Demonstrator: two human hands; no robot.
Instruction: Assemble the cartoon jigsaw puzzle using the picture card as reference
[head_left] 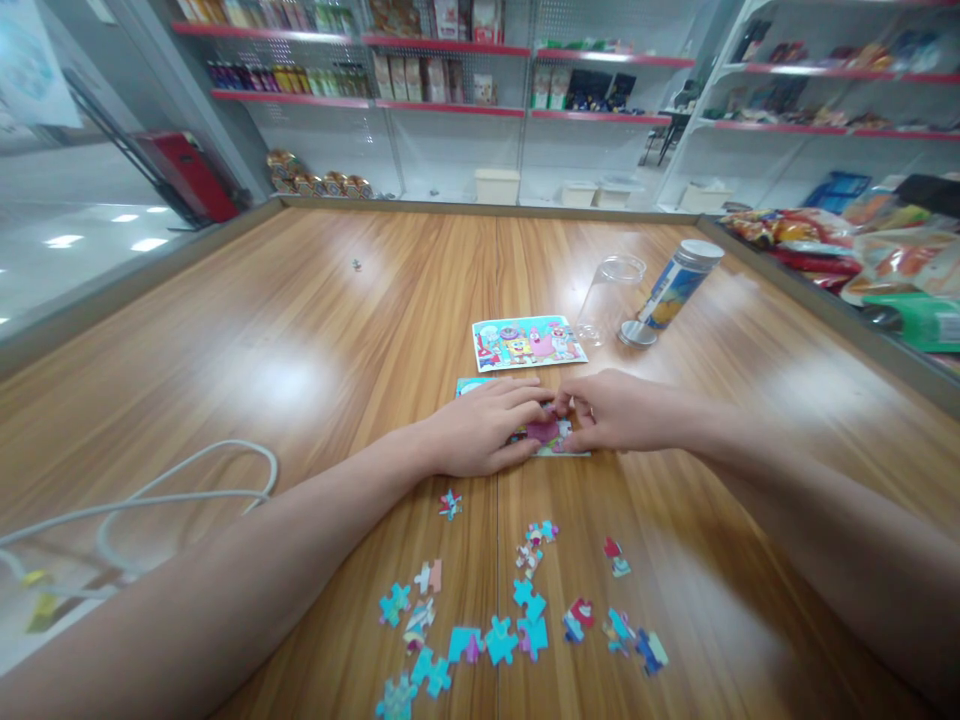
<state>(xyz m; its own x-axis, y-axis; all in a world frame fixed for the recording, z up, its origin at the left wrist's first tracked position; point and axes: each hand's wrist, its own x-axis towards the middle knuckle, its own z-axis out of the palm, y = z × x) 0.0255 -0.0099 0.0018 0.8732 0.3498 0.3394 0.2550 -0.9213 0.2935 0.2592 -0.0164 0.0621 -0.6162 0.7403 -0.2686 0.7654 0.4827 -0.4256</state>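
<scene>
My left hand (487,425) lies palm down on a partly built jigsaw (545,434) on the wooden table (300,340), fingers stretched flat over it. My right hand (611,412) meets it from the right, its fingertips pinched on a puzzle piece at the jigsaw's middle. The hands hide most of the jigsaw. A cartoon reference picture (527,342) lies just beyond it. Several loose puzzle pieces (517,610) are scattered on the table nearer to me.
A clear tube (616,296) and a printed canister (679,285) lie on their sides at the back right. A white cable (150,495) loops at the left. Snack bags (862,250) line the right edge. Store shelves (450,105) stand behind.
</scene>
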